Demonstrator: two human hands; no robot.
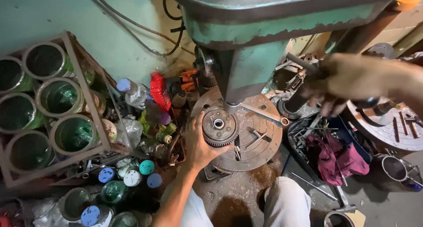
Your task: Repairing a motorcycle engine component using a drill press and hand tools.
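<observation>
Under the drill, left hand [199, 145] grips toothed hub [219, 126].

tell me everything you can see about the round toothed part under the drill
The round toothed part is a grey, greasy-looking metal disc with fine teeth around its rim, several small round studs on its face and a pale central hub with a hole. It lies flat on the slotted round drill table, directly beneath the green machine's spindle. The left hand grips its left edge, fingers curled under its lower rim. It looks worn and used.
</observation>
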